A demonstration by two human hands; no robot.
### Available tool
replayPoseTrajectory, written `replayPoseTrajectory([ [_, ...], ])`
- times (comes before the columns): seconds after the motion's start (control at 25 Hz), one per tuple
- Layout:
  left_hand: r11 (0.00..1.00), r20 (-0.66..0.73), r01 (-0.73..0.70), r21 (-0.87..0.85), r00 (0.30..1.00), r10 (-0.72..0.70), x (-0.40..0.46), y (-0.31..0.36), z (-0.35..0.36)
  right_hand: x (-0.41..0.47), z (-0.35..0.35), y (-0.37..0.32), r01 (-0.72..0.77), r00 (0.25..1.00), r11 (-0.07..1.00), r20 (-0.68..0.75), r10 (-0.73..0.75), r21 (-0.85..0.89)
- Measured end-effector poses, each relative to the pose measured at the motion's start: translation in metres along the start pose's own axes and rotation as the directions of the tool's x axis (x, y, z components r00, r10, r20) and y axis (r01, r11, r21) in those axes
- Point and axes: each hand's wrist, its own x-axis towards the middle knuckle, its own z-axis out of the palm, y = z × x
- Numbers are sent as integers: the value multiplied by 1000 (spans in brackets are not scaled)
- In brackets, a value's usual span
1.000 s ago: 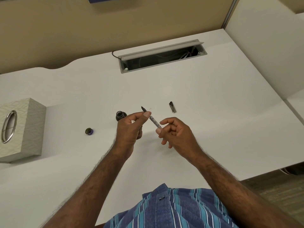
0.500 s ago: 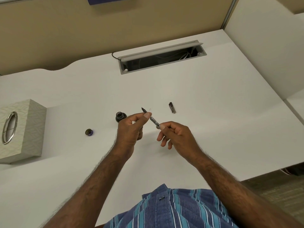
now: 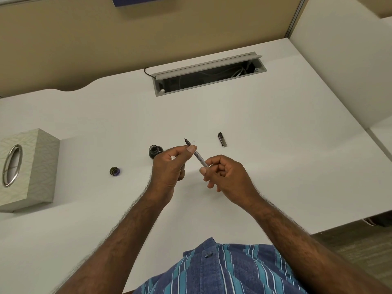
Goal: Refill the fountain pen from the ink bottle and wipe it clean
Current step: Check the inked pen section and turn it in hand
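Observation:
I hold a slim fountain pen [image 3: 199, 159] above the white desk, its dark nib pointing up and away. My left hand [image 3: 172, 166] pinches the pen near the nib end between thumb and forefinger. My right hand [image 3: 224, 177] pinches the clear rear part of the pen with thumb and forefinger. The open dark ink bottle [image 3: 154, 151] stands on the desk just beyond my left hand. Its round cap [image 3: 114, 171] lies to the left. The pen's dark cap [image 3: 222, 139] lies to the right.
A pale patterned tissue box [image 3: 27, 168] with a metal oval opening stands at the left. An open cable tray [image 3: 209, 74] is set into the white desk [image 3: 275, 166] at the back. A partition wall rises on the right.
My right hand shifted slightly along the pen's rear end, its fingers working on it. The left hand and pen stayed almost in place.

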Motion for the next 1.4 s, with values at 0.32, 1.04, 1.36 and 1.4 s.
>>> replayPoseTrajectory([
  [0.32,1000,-4,10,-13,1000,-10,0,-3,0,-1,-2,-1,3,1000,1000,-15,-3,-9],
  [1.04,1000,10,19,-5,1000,-18,-5,-5,1,-3,-2,0,-13,1000,999,16,13,31],
  [1.36,1000,30,15,-13,999,-14,-5,-5,1,-4,1,3,5,997,1000,73,-7,28],
  [1.4,1000,31,15,-16,999,-14,-5,-5,1,-4,1,3,7,997,1000,78,-9,21],
])
